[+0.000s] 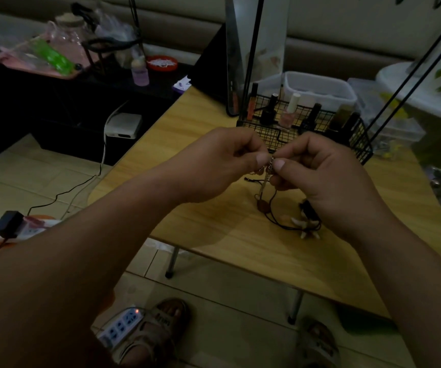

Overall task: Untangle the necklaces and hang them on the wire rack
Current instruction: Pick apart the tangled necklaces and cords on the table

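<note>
Nearest, just short of the wire rack (265, 134), the necklaces (264, 185) trail onto the table (214, 229). Above them, the left hand (222, 166) and right hand (323, 176) each pinch the tangle. Tugging apart could tighten the knot or snap a chain.

Two hands (222, 166), one tangle of necklaces (264, 185) between them, one wire rack (357, 147) beyond with about six bottles (289, 110).
</note>
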Demonstrator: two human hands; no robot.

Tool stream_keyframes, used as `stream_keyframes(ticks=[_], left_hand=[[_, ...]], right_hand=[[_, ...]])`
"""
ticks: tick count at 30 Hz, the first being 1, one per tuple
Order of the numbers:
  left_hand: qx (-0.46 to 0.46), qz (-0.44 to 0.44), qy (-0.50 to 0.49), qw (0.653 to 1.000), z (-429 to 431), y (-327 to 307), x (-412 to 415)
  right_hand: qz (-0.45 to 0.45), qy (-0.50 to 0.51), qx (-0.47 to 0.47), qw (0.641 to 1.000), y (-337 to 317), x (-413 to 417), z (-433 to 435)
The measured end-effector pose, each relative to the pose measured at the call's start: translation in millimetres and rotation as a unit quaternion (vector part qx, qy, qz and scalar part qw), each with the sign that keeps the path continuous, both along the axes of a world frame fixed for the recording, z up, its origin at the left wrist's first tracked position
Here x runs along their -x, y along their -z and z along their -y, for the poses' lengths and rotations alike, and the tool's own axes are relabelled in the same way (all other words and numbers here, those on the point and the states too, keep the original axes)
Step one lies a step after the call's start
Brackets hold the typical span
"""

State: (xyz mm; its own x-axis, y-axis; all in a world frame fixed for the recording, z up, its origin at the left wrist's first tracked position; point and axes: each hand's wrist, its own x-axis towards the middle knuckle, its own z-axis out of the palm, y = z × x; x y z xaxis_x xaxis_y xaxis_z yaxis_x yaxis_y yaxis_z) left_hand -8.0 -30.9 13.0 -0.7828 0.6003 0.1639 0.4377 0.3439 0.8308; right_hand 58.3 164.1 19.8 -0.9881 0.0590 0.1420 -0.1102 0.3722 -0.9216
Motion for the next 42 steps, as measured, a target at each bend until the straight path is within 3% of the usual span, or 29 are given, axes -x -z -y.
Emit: stream_keyframes(ticks=[6,18,30,39,42], left_hand=[[-0.022,-0.009,0.002,1.0,1.6,-2.1,0.7],[0.009,-0.08,-0.027,0.996,-1.6,1.7,-1.2],[0.002,-0.036,-0.052,0.998,-4.2,4.6,-3.3],[0.024,-0.131,-0.041,0.99,-8.0,12.3,-4.5],[0.019,-0.12,-0.036,0.992,-8.0,13.3,-4.0]], right_hand=[[0.008,-0.018,0.093,0.995,1.2,3.8,-3.3],[-0.023,0.002,-0.02,1.0,2.5,-0.5,-1.3],[-0.02,-0.005,-0.01,1.0,4.7,1.7,-2.5],[-0.027,-0.006,-0.06,0.998,10.7,3.9,-3.4],[-0.021,-0.003,-0.059,0.998,12.0,4.7,-3.2]])
